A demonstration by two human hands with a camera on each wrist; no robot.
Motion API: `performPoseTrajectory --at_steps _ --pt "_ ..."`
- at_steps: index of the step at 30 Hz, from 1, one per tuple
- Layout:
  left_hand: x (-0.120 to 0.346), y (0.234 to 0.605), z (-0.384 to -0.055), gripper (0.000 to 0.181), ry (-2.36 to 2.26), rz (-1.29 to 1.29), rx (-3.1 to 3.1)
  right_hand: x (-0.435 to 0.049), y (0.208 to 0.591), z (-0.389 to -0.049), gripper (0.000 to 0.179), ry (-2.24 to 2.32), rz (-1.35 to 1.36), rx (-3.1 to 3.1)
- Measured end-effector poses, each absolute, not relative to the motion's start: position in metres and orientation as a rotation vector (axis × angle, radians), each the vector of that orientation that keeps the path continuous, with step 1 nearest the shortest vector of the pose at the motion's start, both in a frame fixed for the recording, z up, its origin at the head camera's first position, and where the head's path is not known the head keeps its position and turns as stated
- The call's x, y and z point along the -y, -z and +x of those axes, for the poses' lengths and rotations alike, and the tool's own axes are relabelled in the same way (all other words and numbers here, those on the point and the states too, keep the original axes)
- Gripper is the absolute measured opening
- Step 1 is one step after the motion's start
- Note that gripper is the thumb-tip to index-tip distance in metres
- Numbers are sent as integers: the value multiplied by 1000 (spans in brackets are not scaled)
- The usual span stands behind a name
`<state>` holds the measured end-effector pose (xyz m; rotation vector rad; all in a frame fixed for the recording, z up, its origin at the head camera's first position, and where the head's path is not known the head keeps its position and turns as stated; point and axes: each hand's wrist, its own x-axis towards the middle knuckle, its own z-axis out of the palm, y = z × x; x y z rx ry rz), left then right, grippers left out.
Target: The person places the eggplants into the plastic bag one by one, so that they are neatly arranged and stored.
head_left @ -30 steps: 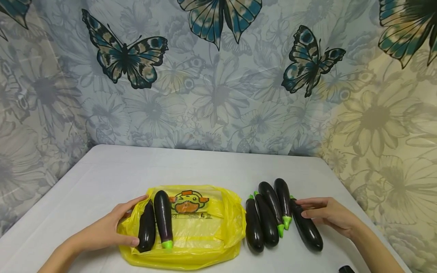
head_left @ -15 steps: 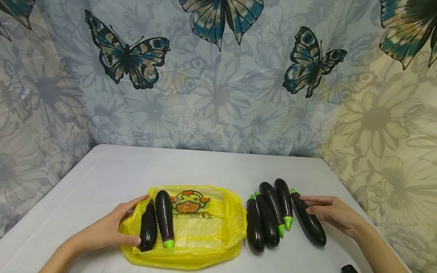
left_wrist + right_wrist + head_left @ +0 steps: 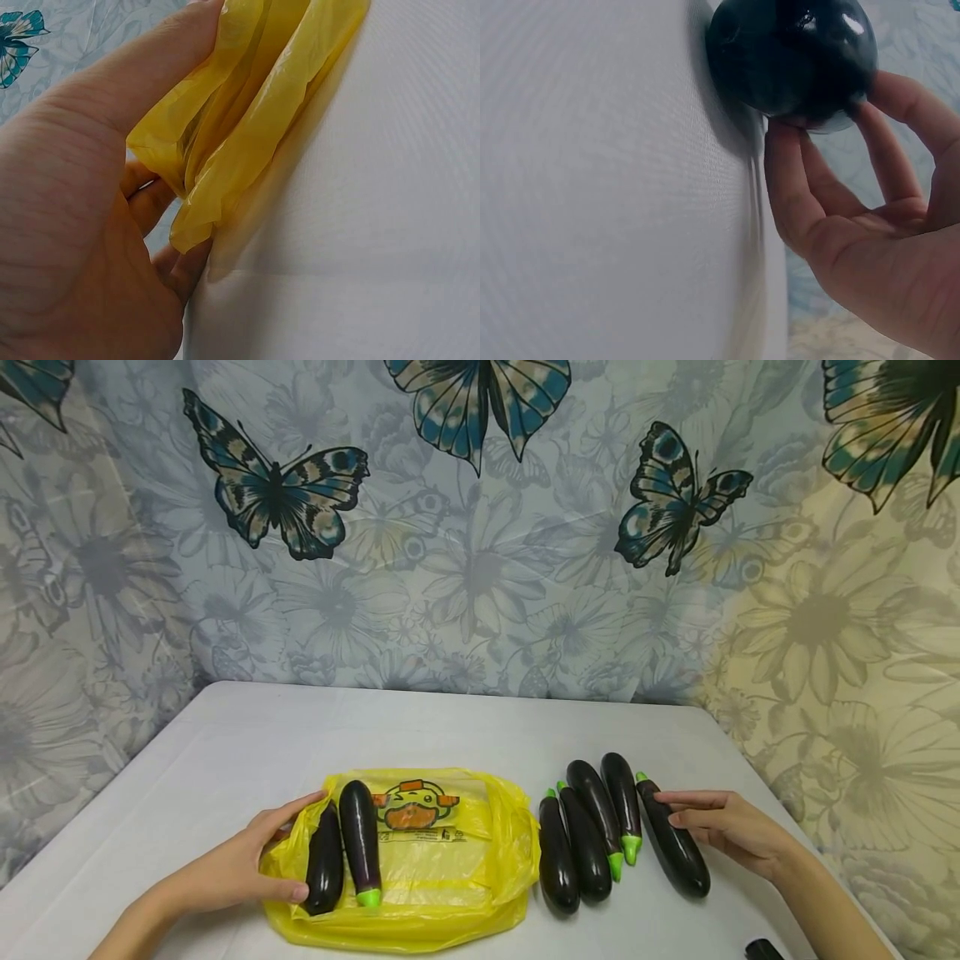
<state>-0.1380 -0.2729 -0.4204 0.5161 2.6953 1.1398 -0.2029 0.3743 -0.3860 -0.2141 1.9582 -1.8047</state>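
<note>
In the head view a yellow plastic bag [image 3: 442, 877] with a duck print lies flat. One eggplant [image 3: 325, 860] lies at its left end, beside another eggplant [image 3: 361, 843] with its green stem toward me. My left hand [image 3: 232, 860] grips the bag's left end, thumb near the first eggplant and fingers behind; the left wrist view shows folded yellow plastic [image 3: 255, 142] between thumb and fingers. My right hand [image 3: 735, 827] touches the right side of an eggplant [image 3: 675, 843], its fingertips near the stem end. The right wrist view shows fingers against the dark eggplant [image 3: 787, 60].
Several eggplants [image 3: 588, 835] lie side by side between the bag and my right hand. A small black object [image 3: 763, 949] is cut off at the bottom edge. The white-covered table [image 3: 450, 718] meets a butterfly-patterned backdrop [image 3: 480, 585].
The eggplant by my right hand has shifted slightly away from me, and that hand's fingers have drawn back to its right side. My left hand and the bag have stayed put.
</note>
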Motion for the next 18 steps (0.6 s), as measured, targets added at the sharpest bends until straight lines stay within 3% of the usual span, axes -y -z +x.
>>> performPoseTrajectory --at_steps 18 --pt "274 418 -136 98 -1159 547 -2670 -372 386 -203 33 1842 -141 -1925"
